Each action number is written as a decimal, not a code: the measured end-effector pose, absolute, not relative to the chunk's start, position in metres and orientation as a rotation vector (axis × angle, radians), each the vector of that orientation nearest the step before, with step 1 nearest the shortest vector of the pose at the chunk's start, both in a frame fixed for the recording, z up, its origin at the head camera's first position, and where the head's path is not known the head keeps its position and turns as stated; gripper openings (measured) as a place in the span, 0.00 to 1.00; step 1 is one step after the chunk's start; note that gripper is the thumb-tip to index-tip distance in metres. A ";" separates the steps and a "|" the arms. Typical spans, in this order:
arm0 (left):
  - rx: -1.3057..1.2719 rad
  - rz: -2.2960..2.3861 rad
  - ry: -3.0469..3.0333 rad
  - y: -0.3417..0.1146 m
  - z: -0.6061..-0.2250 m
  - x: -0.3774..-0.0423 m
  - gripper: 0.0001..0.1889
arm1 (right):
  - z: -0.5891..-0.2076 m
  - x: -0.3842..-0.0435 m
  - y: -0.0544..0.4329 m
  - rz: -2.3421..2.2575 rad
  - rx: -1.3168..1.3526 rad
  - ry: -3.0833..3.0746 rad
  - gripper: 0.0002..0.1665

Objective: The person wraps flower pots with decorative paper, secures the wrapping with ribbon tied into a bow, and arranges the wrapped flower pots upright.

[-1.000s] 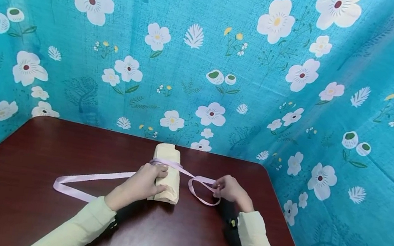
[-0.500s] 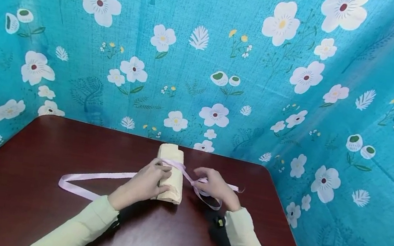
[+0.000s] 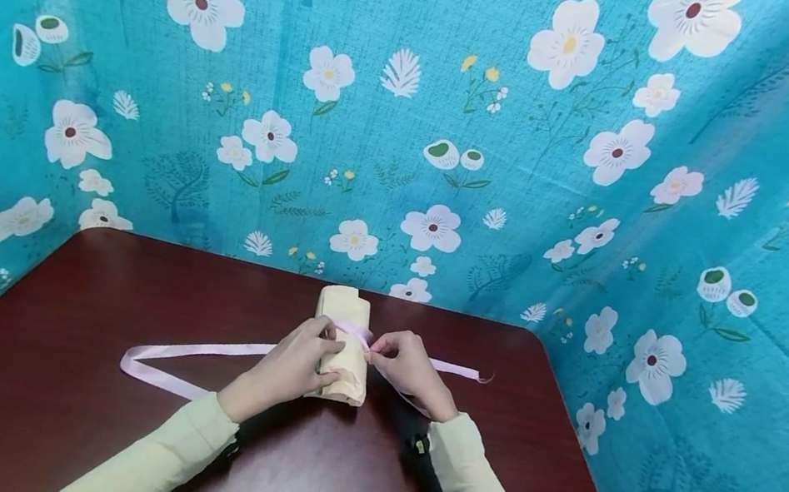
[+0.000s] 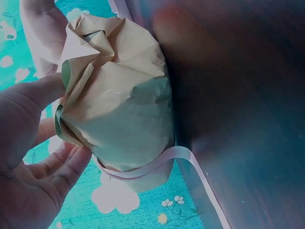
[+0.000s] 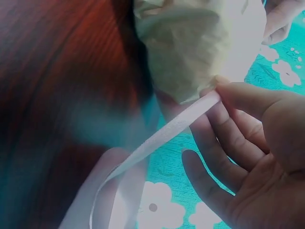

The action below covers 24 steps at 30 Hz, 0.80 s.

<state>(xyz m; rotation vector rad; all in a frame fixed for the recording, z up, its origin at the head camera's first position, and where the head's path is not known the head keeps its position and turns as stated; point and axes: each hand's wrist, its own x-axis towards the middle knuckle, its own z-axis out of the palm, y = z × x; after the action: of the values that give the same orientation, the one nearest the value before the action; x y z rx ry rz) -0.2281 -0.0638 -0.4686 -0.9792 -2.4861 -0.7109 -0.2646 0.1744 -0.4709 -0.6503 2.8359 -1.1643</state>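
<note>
A cream paper-wrapped package (image 3: 345, 369) lies on the table, its crumpled, folded end (image 4: 102, 52) facing the left wrist camera. A pale pink ribbon (image 4: 143, 171) passes around its far part. My left hand (image 3: 289, 364) holds the package from the left, thumb and fingers at the paper folds; one fingertip sits by the ribbon. At the package's right side, my right hand (image 3: 409, 366) pinches the ribbon (image 5: 167, 130) between thumb and index finger, other fingers loosely bent. Part of the ribbon is hidden beneath the right hand.
The dark red-brown table (image 3: 154, 288) has rounded far corners. Behind and to the right hangs a turquoise flowered cloth (image 3: 377, 151). A long ribbon loop (image 3: 160, 350) lies left of the package, and a frayed ribbon end (image 3: 456, 369) reaches out to the right.
My right hand has moved left from the ribbon's far loop to the package's side, now pinching the ribbon there. The ribbon's frayed end is left lying out right. The left hand stays put.
</note>
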 end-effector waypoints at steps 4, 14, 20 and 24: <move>-0.943 -0.747 -2.486 -0.065 -0.469 -0.227 0.22 | -0.473 -0.264 0.177 -1.163 -0.645 2.822 0.04; -0.709 -1.090 -2.669 -0.072 -0.475 -0.220 0.26 | -0.474 -0.264 0.176 -1.084 -0.740 2.848 0.04; -0.788 -1.287 -2.768 -0.081 -0.475 -0.222 0.29 | -0.472 -0.264 0.177 -1.112 -0.724 2.831 0.04; -0.835 -1.262 -2.686 -0.086 -0.481 -0.220 0.29 | -0.471 -0.262 0.176 -1.113 -0.690 2.816 0.05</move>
<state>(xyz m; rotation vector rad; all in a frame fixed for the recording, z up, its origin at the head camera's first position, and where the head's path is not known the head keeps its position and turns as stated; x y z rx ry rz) -0.2201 -0.0861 -0.4812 -0.8348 -2.6860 -1.2620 -0.2617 0.1760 -0.4706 -0.6901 2.8163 -1.1127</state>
